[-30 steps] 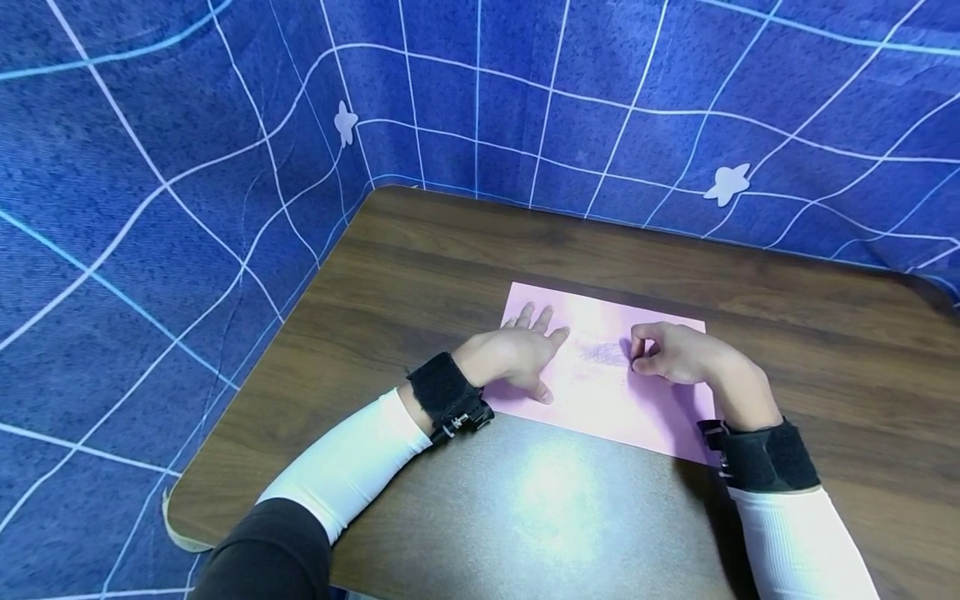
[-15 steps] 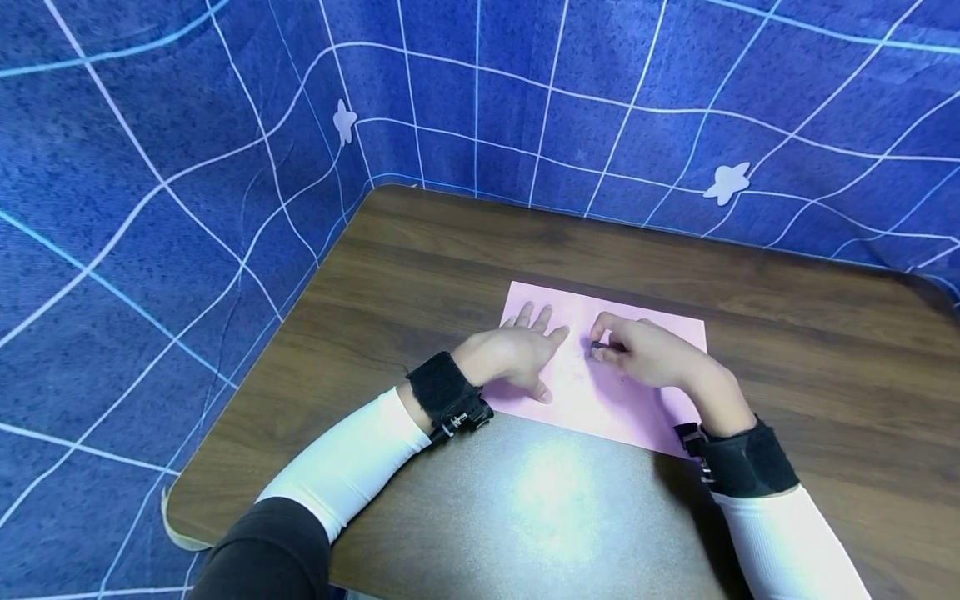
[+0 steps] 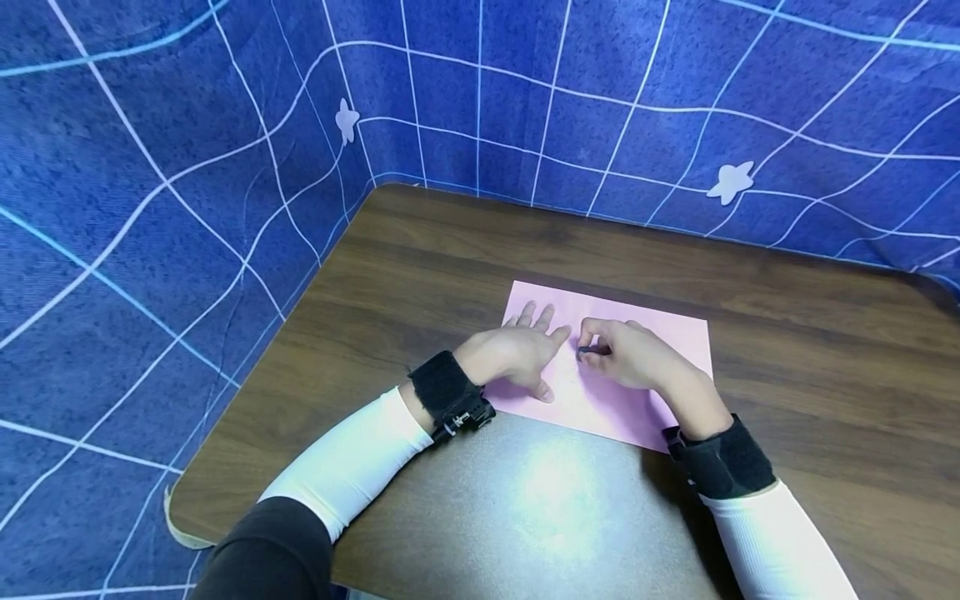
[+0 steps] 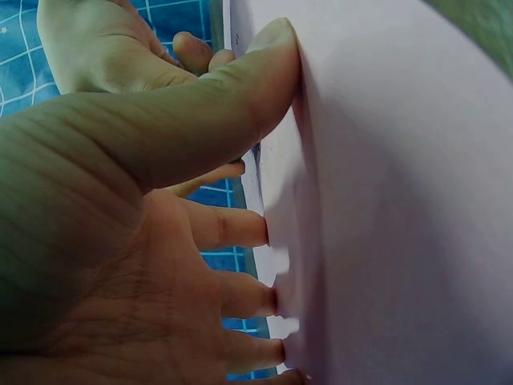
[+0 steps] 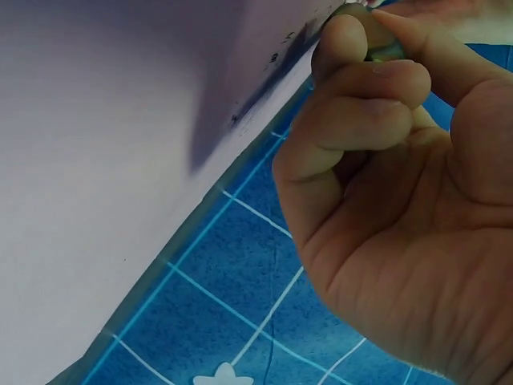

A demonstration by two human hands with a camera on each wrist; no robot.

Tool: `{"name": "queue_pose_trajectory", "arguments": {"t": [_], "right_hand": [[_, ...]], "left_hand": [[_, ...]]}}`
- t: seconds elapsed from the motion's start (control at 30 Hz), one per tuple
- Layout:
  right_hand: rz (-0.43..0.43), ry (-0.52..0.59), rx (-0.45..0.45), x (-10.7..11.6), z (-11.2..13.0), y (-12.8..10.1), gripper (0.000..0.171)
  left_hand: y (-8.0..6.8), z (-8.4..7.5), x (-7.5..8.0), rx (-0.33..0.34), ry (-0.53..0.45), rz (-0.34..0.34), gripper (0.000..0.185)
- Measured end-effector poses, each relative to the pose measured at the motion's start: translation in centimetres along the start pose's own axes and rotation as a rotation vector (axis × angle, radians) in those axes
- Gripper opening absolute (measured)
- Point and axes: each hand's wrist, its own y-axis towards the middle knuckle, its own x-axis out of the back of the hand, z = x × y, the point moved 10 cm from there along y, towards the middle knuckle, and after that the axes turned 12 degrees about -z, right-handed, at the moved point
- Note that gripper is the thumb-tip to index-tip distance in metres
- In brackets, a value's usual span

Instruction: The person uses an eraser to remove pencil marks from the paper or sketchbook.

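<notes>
Head view, crayon pinched in right hand, on pink paper

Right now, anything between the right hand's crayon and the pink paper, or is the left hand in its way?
Nothing visible. The right hand pinches a small dark crayon with its tip at the pink paper. The left hand presses flat on the sheet just to the left, fingers spread, close to the crayon but not touching it.

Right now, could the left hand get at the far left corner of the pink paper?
Probably yes. The left hand lies flat on the paper, fingers already pointing toward that corner, and only bare paper lies between. The right hand, pinching a small dark thing, sits off to the side.
</notes>
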Motion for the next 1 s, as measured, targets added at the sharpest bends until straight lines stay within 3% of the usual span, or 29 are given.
{"name": "queue_pose_trajectory", "arguments": {"t": [0.23,0.57,1.0], "right_hand": [[0.020,0.000,-0.066,0.1,-0.8,-0.1,0.007],[0.056,0.134,-0.108,0.5,-2.5,-0.8,0.008],[0.187,0.274,-0.173,1.5,-6.1,-2.3,0.012]], "left_hand": [[0.0,0.1,-0.1,0.005,0.000,-0.009,0.110],[0.0,-0.1,0.1,-0.004,0.006,-0.014,0.111],[0.0,-0.1,-0.2,0.002,-0.035,0.011,0.112]]}}
